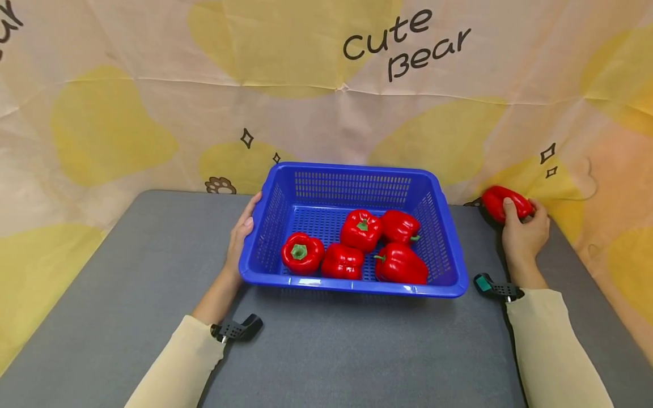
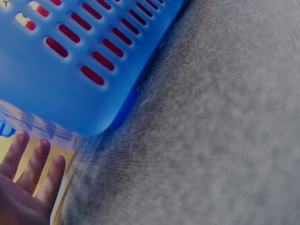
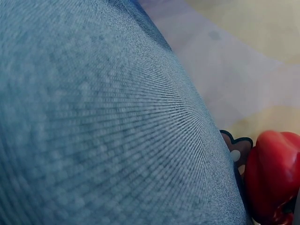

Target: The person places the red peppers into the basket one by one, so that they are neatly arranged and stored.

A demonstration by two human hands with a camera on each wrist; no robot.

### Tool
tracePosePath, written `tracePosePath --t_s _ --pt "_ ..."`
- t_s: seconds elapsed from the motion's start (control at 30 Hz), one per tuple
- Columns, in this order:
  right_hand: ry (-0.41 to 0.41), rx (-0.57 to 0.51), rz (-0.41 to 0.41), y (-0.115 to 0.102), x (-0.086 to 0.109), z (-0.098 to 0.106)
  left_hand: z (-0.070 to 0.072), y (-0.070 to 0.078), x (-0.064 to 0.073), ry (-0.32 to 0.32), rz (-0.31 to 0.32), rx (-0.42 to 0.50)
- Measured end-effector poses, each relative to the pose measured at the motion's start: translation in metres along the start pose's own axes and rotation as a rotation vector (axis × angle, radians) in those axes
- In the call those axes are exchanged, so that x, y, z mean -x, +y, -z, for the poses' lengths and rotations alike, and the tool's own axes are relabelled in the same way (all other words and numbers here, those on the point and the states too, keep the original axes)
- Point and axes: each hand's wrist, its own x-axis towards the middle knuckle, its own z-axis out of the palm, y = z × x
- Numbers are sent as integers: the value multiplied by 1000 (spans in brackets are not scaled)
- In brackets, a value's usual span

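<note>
A blue plastic basket [image 1: 352, 287] with slotted walls stands mid-table, with several red bell peppers [image 1: 360, 231] inside. My left hand [image 1: 238, 241] lies against the basket's left side near the rim. The left wrist view shows three fairly straight, spread fingers [image 2: 33, 173] beside the basket's slotted wall [image 2: 51, 89]. At the far right of the table, my right hand [image 1: 526, 235] grips another red bell pepper [image 1: 497, 203] between thumb and fingers. That bell pepper [image 3: 276, 173] appears at the lower right of the right wrist view, where the hand is out of sight.
The grey table [image 1: 352, 351] ends at the back against a patterned yellow and pink cloth [image 1: 306, 45]. Its right edge runs close by the right hand. Each wrist wears a dark strap [image 1: 237, 328] just beyond the beige sleeve.
</note>
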Motion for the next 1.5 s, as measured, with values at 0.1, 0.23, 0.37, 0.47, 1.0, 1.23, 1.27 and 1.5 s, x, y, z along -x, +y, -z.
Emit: tracePosePath --t_s 0.1,0.23,0.37,0.47,1.0,1.23,1.27,1.5 --pt "-7 8 -10 -1 0 0 0 1 0 -2 1 -2" --pt "-15 12 -16 -3 0 1 0 3 0 -4 7 -6" --pt "-25 22 -15 -3 -1 1 -1 5 1 -7 4 -4" --pt "-37 29 -14 -4 -1 2 -1 5 1 -9 -4 1" --pt "-77 48 -30 -3 -4 4 1 -2 -3 -11 -38 22" --pt "-83 57 -33 -3 -4 2 0 -1 -1 -6 -34 20" --pt "-84 57 -36 -3 -4 2 0 0 -1 -6 -33 18" --pt "-65 23 -18 -1 -2 2 0 0 0 -14 -29 17"
